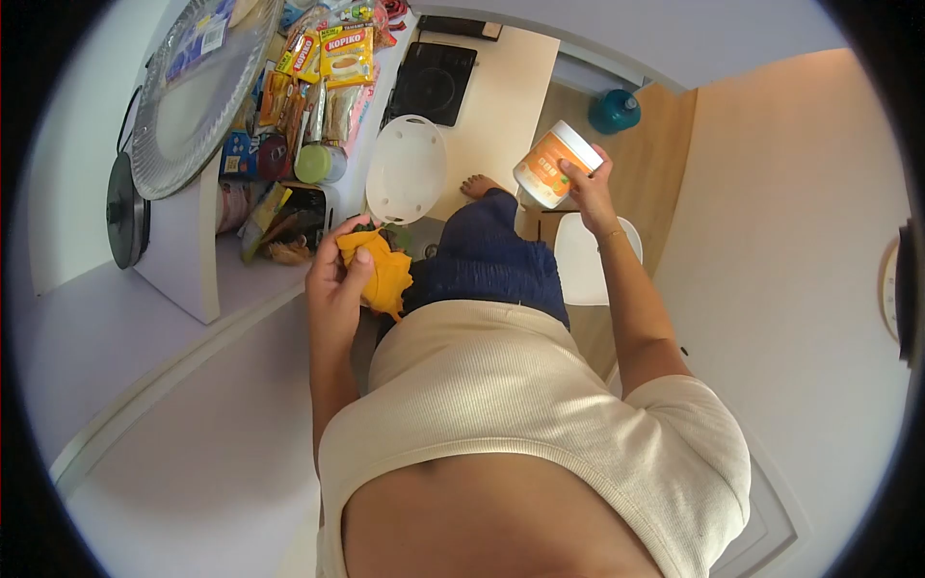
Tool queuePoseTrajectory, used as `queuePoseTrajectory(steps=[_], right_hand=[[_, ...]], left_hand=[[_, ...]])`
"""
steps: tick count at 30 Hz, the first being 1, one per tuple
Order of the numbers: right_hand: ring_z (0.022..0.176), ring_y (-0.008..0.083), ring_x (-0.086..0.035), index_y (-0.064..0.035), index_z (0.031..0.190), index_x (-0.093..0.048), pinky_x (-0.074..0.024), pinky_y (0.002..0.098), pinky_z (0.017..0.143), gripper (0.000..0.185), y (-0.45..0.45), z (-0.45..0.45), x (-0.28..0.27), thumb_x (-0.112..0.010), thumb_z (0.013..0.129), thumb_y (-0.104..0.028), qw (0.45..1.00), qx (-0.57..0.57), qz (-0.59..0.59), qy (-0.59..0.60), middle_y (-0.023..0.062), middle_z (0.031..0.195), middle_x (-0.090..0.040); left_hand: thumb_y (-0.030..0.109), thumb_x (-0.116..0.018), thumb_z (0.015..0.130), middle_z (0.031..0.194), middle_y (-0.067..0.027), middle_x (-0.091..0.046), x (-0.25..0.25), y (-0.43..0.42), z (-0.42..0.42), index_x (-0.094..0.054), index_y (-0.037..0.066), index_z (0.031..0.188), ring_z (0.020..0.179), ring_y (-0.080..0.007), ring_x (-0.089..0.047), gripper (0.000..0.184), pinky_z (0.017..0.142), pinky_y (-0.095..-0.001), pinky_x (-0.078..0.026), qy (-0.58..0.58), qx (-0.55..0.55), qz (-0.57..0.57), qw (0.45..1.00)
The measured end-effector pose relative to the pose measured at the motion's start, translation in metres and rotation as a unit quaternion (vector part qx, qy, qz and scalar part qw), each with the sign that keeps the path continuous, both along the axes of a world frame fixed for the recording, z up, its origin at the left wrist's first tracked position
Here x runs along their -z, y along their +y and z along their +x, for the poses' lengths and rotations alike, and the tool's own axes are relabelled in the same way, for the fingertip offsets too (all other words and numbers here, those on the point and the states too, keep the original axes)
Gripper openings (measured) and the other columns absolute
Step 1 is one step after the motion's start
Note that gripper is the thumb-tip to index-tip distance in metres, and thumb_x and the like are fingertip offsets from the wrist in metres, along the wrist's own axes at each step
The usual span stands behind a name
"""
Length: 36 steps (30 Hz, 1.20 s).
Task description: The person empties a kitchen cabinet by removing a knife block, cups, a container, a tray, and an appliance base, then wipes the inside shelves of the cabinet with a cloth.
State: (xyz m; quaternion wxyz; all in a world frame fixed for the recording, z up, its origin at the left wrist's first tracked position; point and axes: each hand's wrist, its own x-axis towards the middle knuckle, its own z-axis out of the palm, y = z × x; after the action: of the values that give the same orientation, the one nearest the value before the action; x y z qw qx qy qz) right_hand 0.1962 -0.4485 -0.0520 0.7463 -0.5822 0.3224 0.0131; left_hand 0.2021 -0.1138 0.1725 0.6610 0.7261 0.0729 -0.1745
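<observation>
My right hand [590, 185] grips a white tub [554, 166] with an orange label, its thumb across the label. The tub is tilted and held out to the right, above the floor. Closer to the shelves on the left, my left hand [334, 262] is closed on a crumpled yellow-orange cloth [378, 275], thumb pressed on top. Part of the cloth hangs down beside my waist. Just beyond the left hand is a white oval plastic seat or tray [407, 170] with several small holes.
On the left, a shelf holds Kopiko packets [347, 54], a green-lidded jar [320, 164] and other groceries. A clear ridged plastic tray [198, 106] stands nearer. Ahead are a black induction cooker [434, 83] and a blue water jug [614, 111]. A white stool [590, 270] is beside my right forearm.
</observation>
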Motion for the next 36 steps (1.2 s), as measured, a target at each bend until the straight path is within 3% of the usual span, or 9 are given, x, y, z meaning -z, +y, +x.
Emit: queuePoseTrajectory(steps=[4, 5, 7, 12, 22, 26, 31, 33, 36], right_hand=[[0.106, 0.0318, -0.052, -0.0073, 0.129, -0.03, -0.0435, 0.0383, 0.09, 0.093, -0.012, -0.023, 0.024, -0.081, 0.059, -0.04, 0.954, -0.024, -0.298, 0.02, 0.0192, 0.113, -0.049], [0.106, 0.0318, -0.052, -0.0073, 0.129, -0.03, -0.0435, 0.0383, 0.09, 0.093, -0.015, -0.029, 0.031, -0.081, 0.059, -0.04, 0.955, -0.026, -0.294, 0.021, 0.0192, 0.113, -0.049], [0.103, 0.0365, -0.054, -0.007, 0.126, -0.035, -0.0453, 0.0391, 0.087, 0.093, -0.021, -0.042, 0.046, -0.083, 0.054, -0.04, 0.886, -0.117, -0.437, 0.1, 0.0238, 0.113, -0.051], [0.115, 0.0287, -0.048, -0.0131, 0.126, -0.036, -0.0275, 0.0605, 0.097, 0.091, -0.017, -0.069, 0.066, -0.081, 0.053, -0.043, 0.854, -0.158, -0.421, 0.263, 0.0103, 0.123, -0.051], [0.113, 0.0282, -0.051, -0.0152, 0.127, -0.039, -0.0324, 0.0548, 0.097, 0.088, 0.026, -0.033, 0.091, -0.081, 0.054, -0.04, 0.832, -0.187, -0.478, 0.209, 0.0108, 0.122, -0.053], [0.108, 0.0306, -0.054, -0.0102, 0.124, -0.042, -0.0452, 0.0418, 0.087, 0.087, 0.048, -0.003, 0.096, -0.082, 0.052, -0.038, 0.854, -0.215, -0.458, 0.12, 0.0152, 0.114, -0.057], [0.105, 0.0337, -0.055, -0.0044, 0.124, -0.037, -0.046, 0.0421, 0.087, 0.092, 0.093, 0.034, 0.134, -0.083, 0.053, -0.039, 0.913, -0.184, -0.362, 0.043, 0.0224, 0.11, -0.056], [0.103, 0.0329, -0.057, -0.0013, 0.127, -0.03, -0.047, 0.0405, 0.086, 0.098, 0.119, 0.052, 0.142, -0.083, 0.055, -0.041, 0.929, -0.199, -0.275, 0.145, 0.0262, 0.112, -0.053], [0.103, 0.0314, -0.057, 0.0006, 0.132, -0.02, -0.0451, 0.039, 0.089, 0.099, 0.154, 0.078, 0.152, -0.079, 0.063, -0.039, 0.958, -0.235, -0.1, 0.13, 0.0281, 0.116, -0.051]], left_hand=[[0.01, -0.054, 0.09, 0.109, -0.0059, -0.057, 0.004, 0.001, -0.002, -0.051, 0.001, 0.12, 0.094, -0.0122, -0.055, 0.031, 0.082, -0.0257, -0.046, -0.018, -0.002, 0.017, 1.0], [0.01, -0.055, 0.089, 0.109, -0.0061, -0.057, 0.005, 0.001, -0.003, -0.051, 0.001, 0.119, 0.095, -0.0122, -0.055, 0.031, 0.083, -0.0258, -0.045, -0.02, -0.008, 0.026, 0.999], [0.01, -0.055, 0.089, 0.11, -0.0062, -0.057, 0.007, 0.001, -0.005, -0.051, 0.002, 0.119, 0.096, -0.0121, -0.054, 0.032, 0.084, -0.0258, -0.044, -0.02, -0.018, 0.039, 0.999], [0.008, -0.058, 0.087, 0.11, -0.006, -0.057, 0.018, 0.003, -0.008, -0.052, 0.002, 0.118, 0.095, -0.012, -0.054, 0.032, 0.084, -0.0253, -0.044, -0.015, -0.018, 0.07, 0.997], [0.007, -0.058, 0.086, 0.111, -0.0042, -0.055, 0.039, 0.017, -0.019, -0.053, 0.006, 0.118, 0.1, -0.0131, -0.053, 0.032, 0.088, -0.0263, -0.042, -0.043, 0.045, 0.214, 0.975], [0.009, -0.059, 0.084, 0.111, -0.0057, -0.055, 0.042, 0.019, -0.023, -0.055, 0.006, 0.116, 0.101, -0.0147, -0.053, 0.032, 0.089, -0.027, -0.04, -0.033, 0.066, 0.264, 0.962], [0.01, -0.06, 0.083, 0.109, -0.0116, -0.054, 0.045, 0.022, -0.022, -0.055, 0.004, 0.115, 0.098, -0.021, -0.055, 0.033, 0.085, -0.0294, -0.043, -0.065, 0.084, 0.298, 0.949], [0.011, -0.06, 0.083, 0.109, -0.0123, -0.054, 0.047, 0.022, -0.019, -0.055, 0.005, 0.115, 0.099, -0.0214, -0.055, 0.033, 0.086, -0.0298, -0.043, -0.038, 0.07, 0.281, 0.956], [0.011, -0.06, 0.083, 0.109, -0.0126, -0.053, 0.049, 0.023, -0.017, -0.056, 0.006, 0.114, 0.098, -0.0219, -0.055, 0.032, 0.086, -0.0302, -0.044, -0.049, 0.076, 0.295, 0.951]])
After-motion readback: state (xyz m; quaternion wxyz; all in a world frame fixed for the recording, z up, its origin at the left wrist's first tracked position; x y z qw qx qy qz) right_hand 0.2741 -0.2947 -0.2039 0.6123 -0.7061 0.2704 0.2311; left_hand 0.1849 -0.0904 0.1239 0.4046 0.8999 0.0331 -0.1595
